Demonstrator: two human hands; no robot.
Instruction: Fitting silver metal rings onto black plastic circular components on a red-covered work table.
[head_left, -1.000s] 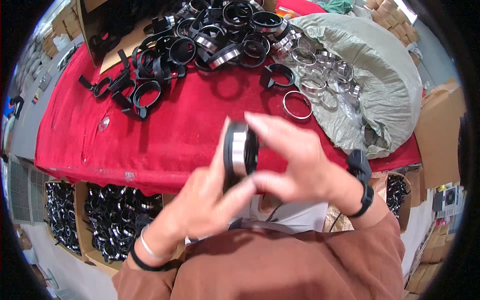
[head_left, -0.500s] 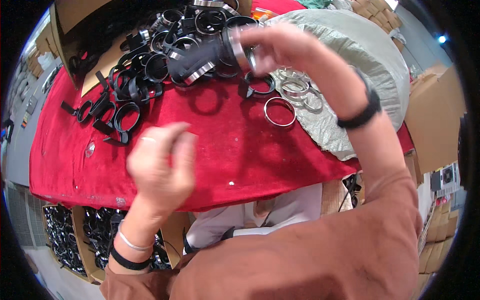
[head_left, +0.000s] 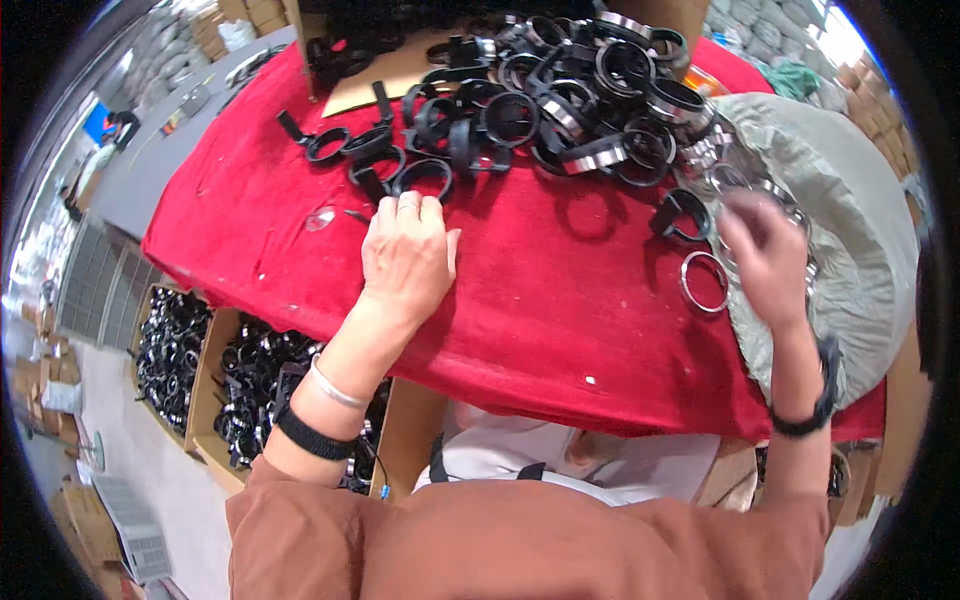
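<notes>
My left hand (head_left: 408, 255) reaches to the near side of a black plastic ring (head_left: 424, 165), one with a tab. Its fingers are bent and pressed together over the ring's near edge, and the fingertips are hidden. To the right, my right hand (head_left: 772, 255) is blurred by motion above the silvery metal rings lying on a pale sack. What its fingers hold, if anything, does not show. A single metal ring (head_left: 684, 284) lies on the red cloth left of that hand. Just beyond it sits a black ring with a tab (head_left: 655, 222).
A heap of black rings with metal bands (head_left: 597, 155) fills the far middle of the red cloth (head_left: 520, 290). The pale sack (head_left: 850, 190) covers the right side. Below the left edge stand cardboard boxes (head_left: 203, 385) full of black parts. A cardboard sheet (head_left: 375, 88) lies behind.
My left hand has moved away from me to a black ring. My right hand has left the heap, where it was at a banded black part, and come down beside the metal rings. The view has shifted left.
</notes>
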